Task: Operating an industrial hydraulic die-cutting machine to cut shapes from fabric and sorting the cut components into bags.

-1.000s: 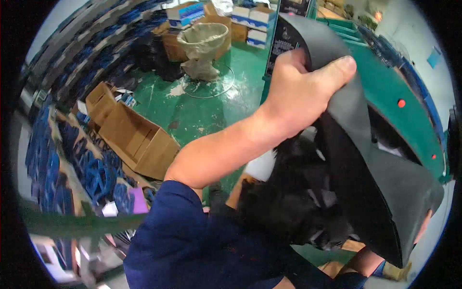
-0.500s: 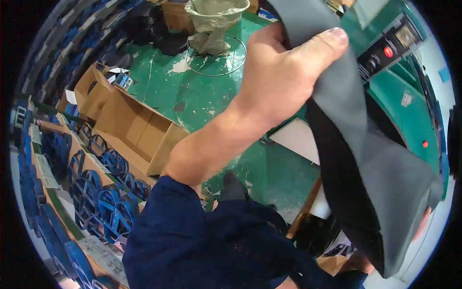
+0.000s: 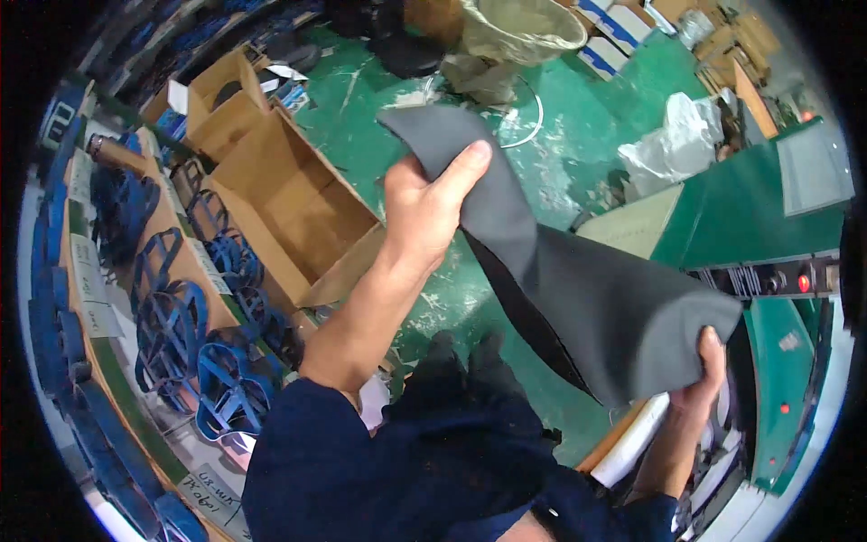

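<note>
left hand (image 3: 424, 212) raised, fingers clenched (thumb up) — right hand (image 3: 703, 375) low, gripping

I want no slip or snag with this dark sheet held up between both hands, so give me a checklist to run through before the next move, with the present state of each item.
1. Left hand has a grip on the upper end of the dark grey sheet: ok, thumb over the edge.
2. Right hand has a grip on the lower end: ok, fingers pinch the corner.
3. Sheet flat, without folds: not ok, it twists in the middle.
4. Sheet free of the open cardboard box: ok, apart.
5. Sheet free of the green machine: cannot tell, the lower end hangs close.
6. Floor below free of clutter: cannot tell, the dark heap hides it.
</note>
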